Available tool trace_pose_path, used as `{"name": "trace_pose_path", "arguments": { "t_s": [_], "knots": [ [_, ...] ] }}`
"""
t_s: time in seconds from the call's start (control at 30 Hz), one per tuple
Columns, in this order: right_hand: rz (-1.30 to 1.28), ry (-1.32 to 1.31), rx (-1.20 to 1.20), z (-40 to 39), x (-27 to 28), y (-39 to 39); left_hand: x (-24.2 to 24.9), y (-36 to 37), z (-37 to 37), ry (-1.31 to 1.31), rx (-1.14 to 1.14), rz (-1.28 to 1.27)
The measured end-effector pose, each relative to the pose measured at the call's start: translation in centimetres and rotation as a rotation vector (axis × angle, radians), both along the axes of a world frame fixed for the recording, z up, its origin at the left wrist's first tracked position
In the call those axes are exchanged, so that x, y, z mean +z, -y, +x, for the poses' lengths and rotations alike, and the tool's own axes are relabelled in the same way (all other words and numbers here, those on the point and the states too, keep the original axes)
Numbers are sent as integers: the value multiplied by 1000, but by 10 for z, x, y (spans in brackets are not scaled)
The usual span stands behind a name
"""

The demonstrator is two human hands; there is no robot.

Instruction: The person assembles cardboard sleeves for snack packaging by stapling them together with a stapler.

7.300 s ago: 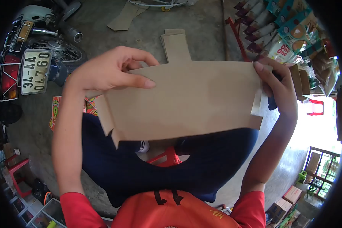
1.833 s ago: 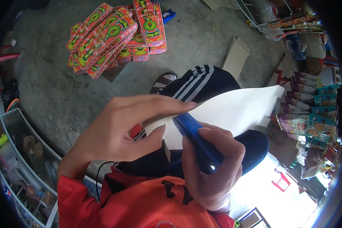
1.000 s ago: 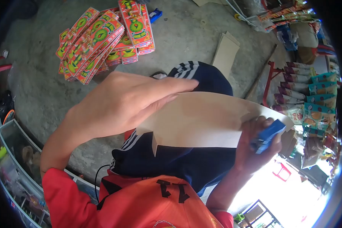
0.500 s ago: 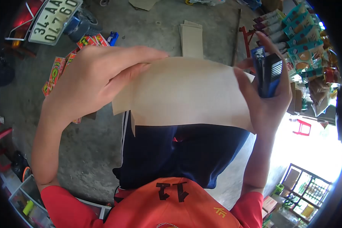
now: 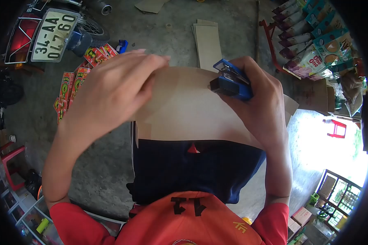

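Note:
A bent sheet of tan cardboard (image 5: 184,106) spans the space above my lap, with a folded flap at its left end. My left hand (image 5: 110,87) is closed at the sheet's upper left corner, thumb below and fingers above; the hand covers part of that end. In my right hand (image 5: 259,104) is a blue stapler (image 5: 233,81), its jaws apart and pointing left over the cardboard. The right wrist lies in front of the sheet's right part, whose end shows beyond the hand.
Flat cardboard pieces (image 5: 208,43) lie on the concrete floor ahead. Red printed boxes (image 5: 65,92) and a motorbike with a licence plate (image 5: 55,36) are at the left. Packaged goods (image 5: 315,57) hang at the right, above a cardboard carton (image 5: 313,96).
My right hand has brought the stapler left from beyond the sheet's right end to over the cardboard. My left hand has shifted slightly at the left end.

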State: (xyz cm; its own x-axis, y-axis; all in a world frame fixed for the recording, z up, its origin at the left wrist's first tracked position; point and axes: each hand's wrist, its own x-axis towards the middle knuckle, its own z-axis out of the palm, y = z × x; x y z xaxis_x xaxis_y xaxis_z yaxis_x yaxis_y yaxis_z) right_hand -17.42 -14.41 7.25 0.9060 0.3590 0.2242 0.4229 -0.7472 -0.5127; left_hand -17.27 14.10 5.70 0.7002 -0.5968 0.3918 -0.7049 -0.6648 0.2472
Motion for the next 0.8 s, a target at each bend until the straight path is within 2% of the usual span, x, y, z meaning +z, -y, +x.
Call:
{"name": "trace_pose_path", "arguments": {
  "t_s": [0.07,0.17,0.43,0.53,0.63,0.8],
  "knots": [
    [-24,95,59,-1,-6,1,6,13,-7,-11,71,42],
    [-73,233,124,0,-13,0,8,28,-12,111,81,128],
    [-117,384,217,-4,-26,7,-13,28,-12,57,-17,-72],
    [-116,402,185,-3,-28,9,-14,28,-14,76,-30,-60],
    [-147,280,98,-7,-15,22,-12,27,-14,49,-11,-44],
    [-188,223,68,-11,-12,33,1,35,-12,2,16,27]
  ]
}}
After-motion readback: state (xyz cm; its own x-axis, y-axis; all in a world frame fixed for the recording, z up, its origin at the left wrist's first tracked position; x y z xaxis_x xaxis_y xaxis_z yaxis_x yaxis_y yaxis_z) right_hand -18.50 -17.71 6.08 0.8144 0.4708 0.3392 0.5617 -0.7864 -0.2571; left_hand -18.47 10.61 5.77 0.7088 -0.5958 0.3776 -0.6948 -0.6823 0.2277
